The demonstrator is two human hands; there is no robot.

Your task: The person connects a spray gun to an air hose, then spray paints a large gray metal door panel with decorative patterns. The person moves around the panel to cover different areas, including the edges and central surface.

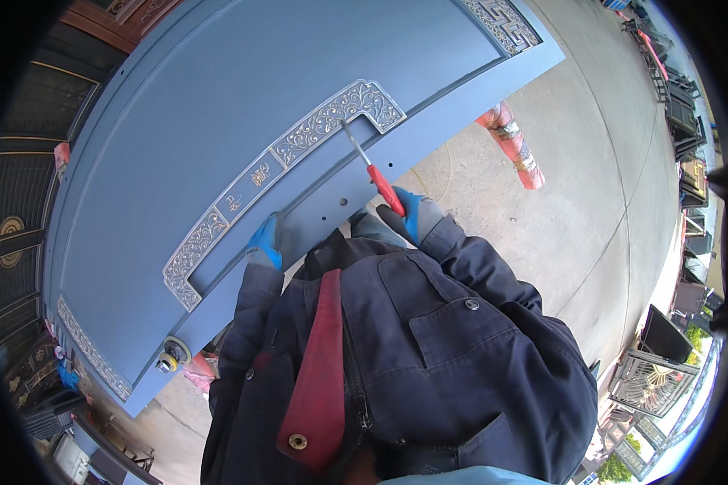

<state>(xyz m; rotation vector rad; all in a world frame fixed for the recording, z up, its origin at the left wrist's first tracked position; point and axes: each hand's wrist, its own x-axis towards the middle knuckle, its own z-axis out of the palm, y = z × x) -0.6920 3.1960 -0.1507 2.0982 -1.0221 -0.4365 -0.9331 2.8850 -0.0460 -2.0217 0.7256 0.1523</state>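
A large blue-grey door panel [218,113] lies flat in front of me. Silver scrollwork trim [307,129] with a long inset strip is set into its face. My right hand [416,217], in a blue and grey glove, is closed round the red handle of a slim tool [387,191] with a metal shaft. Its tip meets the trim near the inner corner of the stepped end. My left hand [265,241], gloved alike, rests on the panel by its near edge, fingers laid along the surface and partly hard to make out.
Small round holes [343,202] pierce the panel's near margin. A round metal fitting [172,356] sits at the near left edge. A wrapped red and pale support [514,145] shows beyond the right edge. Dark door panels [24,194] stand at the left, ironwork [651,380] at the right.
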